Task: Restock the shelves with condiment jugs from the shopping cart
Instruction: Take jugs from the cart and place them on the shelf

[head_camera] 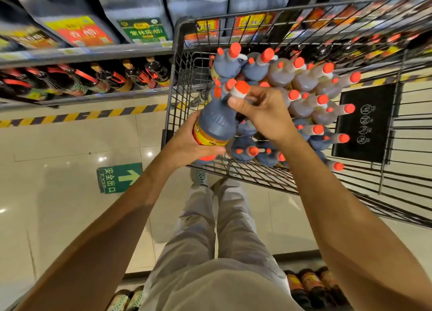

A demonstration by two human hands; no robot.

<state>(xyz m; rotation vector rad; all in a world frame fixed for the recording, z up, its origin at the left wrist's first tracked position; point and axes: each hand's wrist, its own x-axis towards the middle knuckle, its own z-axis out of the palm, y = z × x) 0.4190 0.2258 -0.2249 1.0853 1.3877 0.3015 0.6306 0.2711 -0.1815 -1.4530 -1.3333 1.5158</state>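
A dark condiment jug [217, 119] with an orange cap and a yellow-red label is lifted above the near left corner of the wire shopping cart [174, 77]. My left hand [187, 144] grips its lower body around the label. My right hand [259, 112] holds its neck and handle just under the cap. Several more jugs [304, 95], dark ones and amber ones, all orange-capped, stand packed in the cart.
Shelves [81, 53] at upper left hold large dark jugs above and rows of dark bottles [93, 79] below. A yellow-black floor stripe [81, 115] runs along the shelf base. A green exit sign [119, 177] lies on the floor. Bottles [311, 285] stand behind my legs.
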